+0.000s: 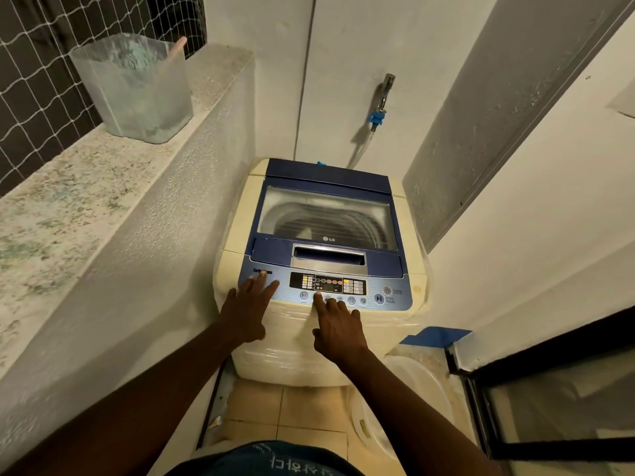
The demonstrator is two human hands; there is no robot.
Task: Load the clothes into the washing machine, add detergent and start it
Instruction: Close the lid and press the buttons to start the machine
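A cream top-loading washing machine (240, 214) with a blue lid stands against the back wall. Its lid (326, 211) is closed, and the drum shows through the clear window. The blue control panel (395, 286) has lit indicators in its middle. My left hand (249, 304) lies flat with spread fingers on the panel's left end. My right hand (338, 329) has its index finger stretched out, the tip on a round button in the panel's lower row, the other fingers curled. Neither hand holds anything.
A translucent plastic container (134, 91) with blue-green powder and a scoop handle stands on the stone ledge (68, 187) at left. A tap with a blue hose fitting (378, 115) is on the wall behind. A white tub (412, 389) sits on the floor right of the machine, beside a dark-framed glass door (549, 407).
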